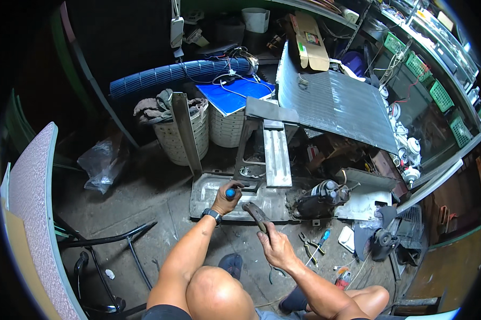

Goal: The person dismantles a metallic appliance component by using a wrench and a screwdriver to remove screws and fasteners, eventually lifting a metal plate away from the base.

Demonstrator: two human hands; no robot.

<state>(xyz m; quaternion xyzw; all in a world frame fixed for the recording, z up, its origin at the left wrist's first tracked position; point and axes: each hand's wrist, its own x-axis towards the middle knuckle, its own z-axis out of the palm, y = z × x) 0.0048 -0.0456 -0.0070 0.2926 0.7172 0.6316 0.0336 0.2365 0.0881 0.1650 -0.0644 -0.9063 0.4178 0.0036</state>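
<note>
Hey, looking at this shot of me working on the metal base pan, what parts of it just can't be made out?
All in the head view:
- Tip of the blue-handled tool: the left hand wraps it and hides where it meets the base pan.
- Hammer grip: covered by the right hand.
- Pliers on the floor: too small to tell the type.
- Shelves at right: bent and blurred near the rim.
- Dark upper-left corner: unlit.
</note>
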